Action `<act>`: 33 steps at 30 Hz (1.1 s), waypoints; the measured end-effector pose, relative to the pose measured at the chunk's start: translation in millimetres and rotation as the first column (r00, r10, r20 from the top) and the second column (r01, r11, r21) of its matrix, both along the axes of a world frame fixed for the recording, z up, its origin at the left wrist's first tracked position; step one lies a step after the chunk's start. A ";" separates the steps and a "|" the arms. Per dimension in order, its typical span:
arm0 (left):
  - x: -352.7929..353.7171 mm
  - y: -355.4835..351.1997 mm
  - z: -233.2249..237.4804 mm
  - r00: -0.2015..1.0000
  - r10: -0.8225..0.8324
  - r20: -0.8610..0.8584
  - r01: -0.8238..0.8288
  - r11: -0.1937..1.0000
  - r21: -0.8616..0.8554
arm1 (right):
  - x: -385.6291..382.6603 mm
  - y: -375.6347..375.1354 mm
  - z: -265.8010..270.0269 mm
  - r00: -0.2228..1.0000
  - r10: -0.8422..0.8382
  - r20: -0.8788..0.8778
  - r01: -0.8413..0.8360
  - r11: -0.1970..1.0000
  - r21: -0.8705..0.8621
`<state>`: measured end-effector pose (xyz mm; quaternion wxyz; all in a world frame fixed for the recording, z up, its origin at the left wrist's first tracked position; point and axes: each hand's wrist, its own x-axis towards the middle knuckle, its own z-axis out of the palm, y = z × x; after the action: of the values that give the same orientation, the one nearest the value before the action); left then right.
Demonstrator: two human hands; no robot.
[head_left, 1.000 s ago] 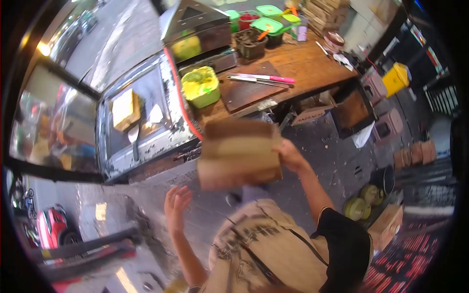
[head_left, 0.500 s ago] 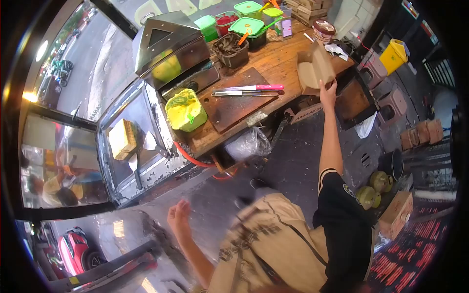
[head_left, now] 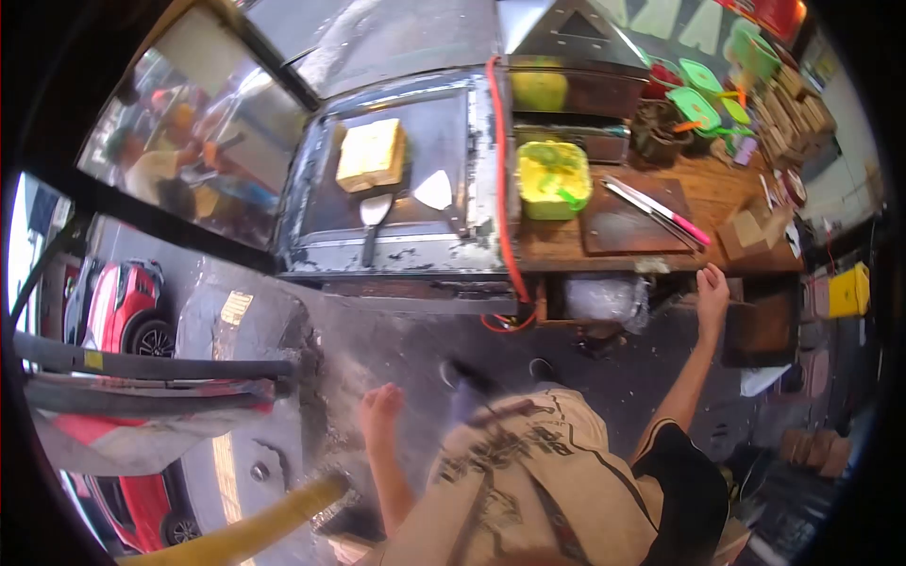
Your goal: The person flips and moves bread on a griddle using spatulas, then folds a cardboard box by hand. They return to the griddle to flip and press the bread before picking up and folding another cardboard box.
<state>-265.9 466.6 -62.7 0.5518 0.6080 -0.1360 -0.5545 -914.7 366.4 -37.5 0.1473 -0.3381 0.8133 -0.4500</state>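
Far street (head_left: 406, 42) brightly daylit; right side more dimly lit. Outer lines bowed by lens, corners blacked out. Near-left yellow pole (head_left: 255, 524) blurred.

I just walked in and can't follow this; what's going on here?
A person at a food stall appears empty-handed. The right hand is at the table edge, near an open box; the left hand is raised, away from the table. What looks like bread sits on the griddle beside two spatulas. A knife lies on the board.
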 end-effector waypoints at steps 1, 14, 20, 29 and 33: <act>13.6 -2.7 -7.9 1.000 -0.005 -0.010 0.005 1.000 -0.017 | 20.0 -7.7 9.8 0.996 0.073 0.046 -0.068 0.994 -0.086; 139.9 -87.4 1.4 0.987 -0.063 0.149 0.073 0.996 -0.057 | 355.2 -133.5 94.4 0.484 0.836 0.260 -0.875 0.456 0.162; 128.2 -128.1 -4.3 0.929 -0.223 0.296 0.249 0.967 -0.052 | 412.8 -175.8 37.8 0.538 0.840 0.068 -0.792 0.476 0.383; 94.2 -244.2 -3.8 0.642 -0.326 0.694 0.458 0.889 -0.007 | 426.3 -222.6 -51.8 0.627 0.664 -0.407 -0.543 0.747 0.384; 82.7 -296.4 -18.8 0.349 -0.397 0.849 0.482 0.853 0.201 | 439.2 -233.8 -48.1 0.647 0.670 -0.365 -0.498 0.733 0.463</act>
<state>-183.2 170.2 -81.5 0.2612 0.7183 -0.5757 -0.2905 -475.5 132.6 -85.6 0.1187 -0.6627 0.7275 -0.1321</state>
